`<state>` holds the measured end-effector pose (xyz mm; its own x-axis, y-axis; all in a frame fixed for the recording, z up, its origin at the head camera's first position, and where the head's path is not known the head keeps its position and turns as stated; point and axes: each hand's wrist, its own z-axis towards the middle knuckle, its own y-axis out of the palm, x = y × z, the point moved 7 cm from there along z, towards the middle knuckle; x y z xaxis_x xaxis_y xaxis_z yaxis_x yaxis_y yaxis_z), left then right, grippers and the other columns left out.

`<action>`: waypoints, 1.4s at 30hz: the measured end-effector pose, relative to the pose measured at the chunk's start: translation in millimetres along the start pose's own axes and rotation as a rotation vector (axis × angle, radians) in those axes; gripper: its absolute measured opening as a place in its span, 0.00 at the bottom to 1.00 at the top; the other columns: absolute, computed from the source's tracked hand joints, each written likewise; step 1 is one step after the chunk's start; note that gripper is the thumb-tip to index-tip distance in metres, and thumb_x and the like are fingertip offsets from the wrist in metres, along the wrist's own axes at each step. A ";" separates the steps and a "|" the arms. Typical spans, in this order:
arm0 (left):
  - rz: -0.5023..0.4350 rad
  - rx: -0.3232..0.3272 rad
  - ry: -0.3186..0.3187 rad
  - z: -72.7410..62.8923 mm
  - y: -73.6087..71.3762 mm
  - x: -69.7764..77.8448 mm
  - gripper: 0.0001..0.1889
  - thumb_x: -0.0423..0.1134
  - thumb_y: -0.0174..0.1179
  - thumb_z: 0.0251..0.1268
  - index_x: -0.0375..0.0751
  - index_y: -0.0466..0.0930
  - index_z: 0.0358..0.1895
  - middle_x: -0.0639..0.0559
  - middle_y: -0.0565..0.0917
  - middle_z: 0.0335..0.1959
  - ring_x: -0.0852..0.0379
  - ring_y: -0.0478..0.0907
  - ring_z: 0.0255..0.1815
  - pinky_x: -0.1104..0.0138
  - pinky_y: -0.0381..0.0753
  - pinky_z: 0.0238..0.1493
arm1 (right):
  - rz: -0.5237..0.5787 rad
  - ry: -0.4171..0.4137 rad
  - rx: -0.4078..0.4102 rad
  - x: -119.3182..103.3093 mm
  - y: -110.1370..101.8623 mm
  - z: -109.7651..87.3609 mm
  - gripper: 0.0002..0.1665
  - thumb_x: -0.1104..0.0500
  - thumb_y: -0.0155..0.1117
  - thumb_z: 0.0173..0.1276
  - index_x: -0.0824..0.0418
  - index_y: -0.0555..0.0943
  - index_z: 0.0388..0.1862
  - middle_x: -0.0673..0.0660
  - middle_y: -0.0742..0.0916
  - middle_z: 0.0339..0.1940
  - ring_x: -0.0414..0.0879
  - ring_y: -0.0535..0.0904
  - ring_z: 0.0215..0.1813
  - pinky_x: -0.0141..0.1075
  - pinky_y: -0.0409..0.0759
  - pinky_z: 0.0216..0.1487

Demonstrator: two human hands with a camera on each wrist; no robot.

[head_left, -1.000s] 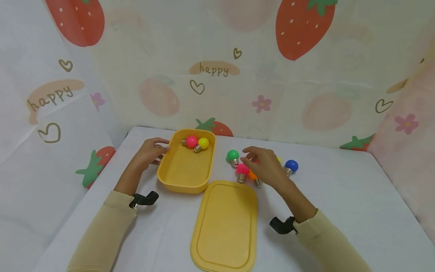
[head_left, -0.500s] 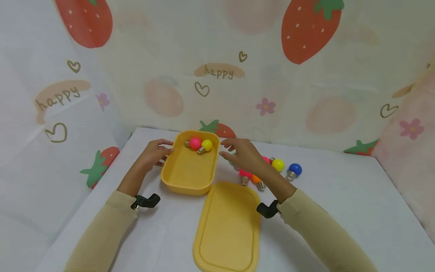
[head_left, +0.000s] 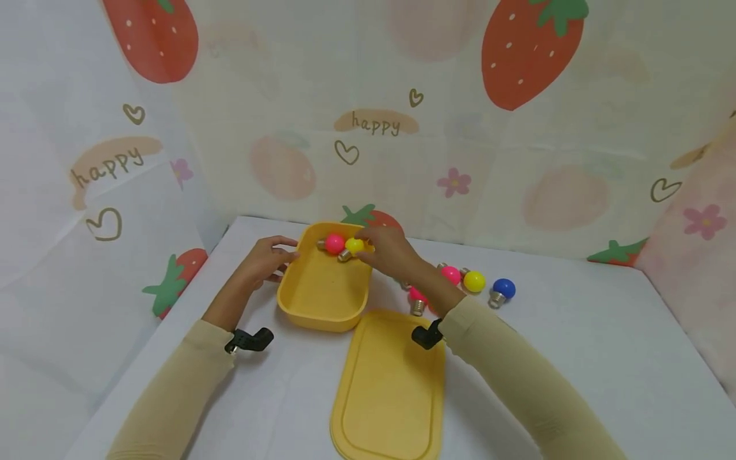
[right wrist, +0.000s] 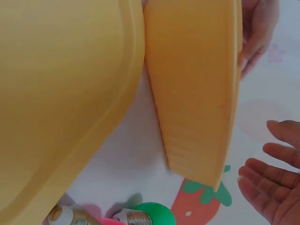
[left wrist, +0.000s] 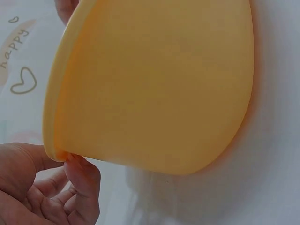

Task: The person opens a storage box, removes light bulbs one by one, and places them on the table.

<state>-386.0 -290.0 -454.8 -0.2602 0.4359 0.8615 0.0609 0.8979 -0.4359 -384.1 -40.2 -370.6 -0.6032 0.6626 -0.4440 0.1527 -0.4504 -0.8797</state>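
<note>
An open yellow plastic box (head_left: 324, 297) holds a pink light bulb (head_left: 335, 243) and a yellow light bulb (head_left: 352, 248) at its far end. My left hand (head_left: 266, 260) pinches the box's left rim; in the left wrist view its fingertips (left wrist: 77, 164) sit right under that rim. Over the far right part of the box is my right hand (head_left: 391, 249), its fingers overlapping the yellow bulb in the head view. The right wrist view shows this hand's fingers (right wrist: 265, 180) spread, with nothing between them.
A flat yellow lid (head_left: 391, 383) lies in front of the box. Loose bulbs lie right of the box, among them a blue one (head_left: 504, 289), a yellow one (head_left: 474, 282) and pink ones (head_left: 450, 275). A green bulb (right wrist: 157, 213) shows in the right wrist view.
My right hand has moved left from above the loose bulbs to over the box's far right rim. My left hand has stayed at the left rim. The head view has shifted slightly.
</note>
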 end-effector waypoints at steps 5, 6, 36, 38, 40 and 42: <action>-0.003 -0.008 0.007 2.0 1.5 0.2 0.25 0.44 0.60 0.74 0.44 0.70 0.71 0.38 0.83 0.56 0.50 0.81 0.40 0.66 0.86 0.36 | -0.012 -0.030 -0.021 -1.2 10.4 13.6 0.23 0.56 0.71 0.69 0.63 0.82 0.61 0.58 0.87 0.56 0.52 0.81 0.56 0.43 0.79 0.61; -0.005 -0.009 0.004 2.2 1.7 0.0 0.25 0.44 0.60 0.74 0.44 0.70 0.71 0.38 0.83 0.56 0.49 0.81 0.40 0.66 0.86 0.36 | -0.014 -0.029 -0.025 -1.0 12.5 15.9 0.23 0.56 0.71 0.69 0.63 0.82 0.61 0.58 0.87 0.56 0.53 0.81 0.56 0.43 0.78 0.62; -0.001 -0.016 -0.025 6.4 0.7 -1.3 0.25 0.44 0.61 0.73 0.47 0.70 0.70 0.40 0.81 0.55 0.47 0.80 0.43 0.65 0.86 0.39 | -0.311 0.090 -0.094 6.6 54.0 44.8 0.15 0.57 0.69 0.71 0.61 0.82 0.54 0.57 0.83 0.50 0.50 0.78 0.52 0.40 0.81 0.56; -0.001 -0.015 -0.026 6.1 0.7 -0.5 0.25 0.44 0.62 0.73 0.47 0.70 0.70 0.41 0.81 0.56 0.47 0.80 0.43 0.65 0.86 0.40 | -0.337 0.089 -0.085 6.7 54.7 45.1 0.14 0.57 0.68 0.72 0.61 0.83 0.52 0.57 0.83 0.49 0.50 0.77 0.50 0.40 0.81 0.53; 0.001 -0.013 -0.031 5.8 0.6 -0.9 0.26 0.44 0.62 0.73 0.47 0.70 0.70 0.41 0.81 0.57 0.47 0.81 0.44 0.65 0.86 0.41 | -0.367 0.088 -0.078 6.7 55.7 45.5 0.12 0.58 0.67 0.72 0.61 0.83 0.51 0.57 0.83 0.47 0.50 0.77 0.48 0.40 0.82 0.50; -0.001 -0.014 -0.038 5.7 0.7 -2.5 0.26 0.44 0.62 0.73 0.48 0.70 0.70 0.41 0.81 0.57 0.47 0.81 0.45 0.65 0.86 0.42 | -0.395 0.090 -0.075 7.1 57.3 45.8 0.09 0.59 0.66 0.73 0.60 0.83 0.49 0.56 0.82 0.45 0.50 0.76 0.45 0.39 0.81 0.47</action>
<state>-390.7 -290.8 -458.7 -0.2969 0.4324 0.8514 0.0737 0.8993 -0.4311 -415.4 -88.7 -416.3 -0.5568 0.8268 -0.0798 -0.0181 -0.1082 -0.9940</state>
